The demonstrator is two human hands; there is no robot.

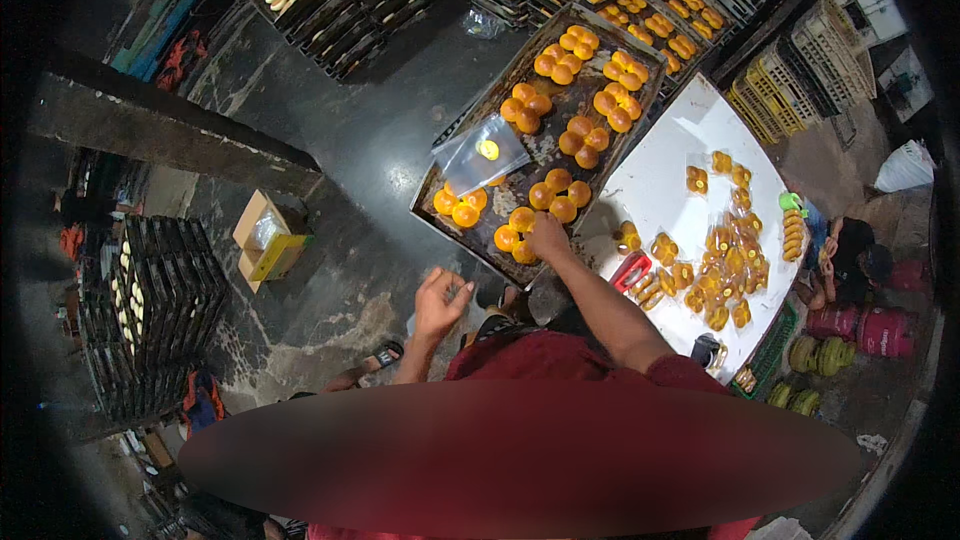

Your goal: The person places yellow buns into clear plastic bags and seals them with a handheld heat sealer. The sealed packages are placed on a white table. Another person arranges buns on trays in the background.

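My right hand (550,238) has its fingers on a four-lobed golden bun cluster (514,237) at the near corner of a dark baking tray (517,190). Several similar clusters lie farther up this tray. Clear plastic bags (482,154) with a yellow label rest over the tray's left side, partly covering buns. Off the tray's near left edge is my left hand (440,304), fingers bent and thumb apart; a thin clear film may be at its fingertips, too faint to be sure. Bagged buns (731,262) are heaped on the white table (664,142) at the right, near a red-handled tool (630,271).
Stacked baking trays (360,7) stand beyond the floor, with another stack (169,292) at the left. An open cardboard box (271,240) sits on the floor. Plastic crates (802,64) and pink gas cylinders (885,331) are at the right, where another person (847,255) sits.
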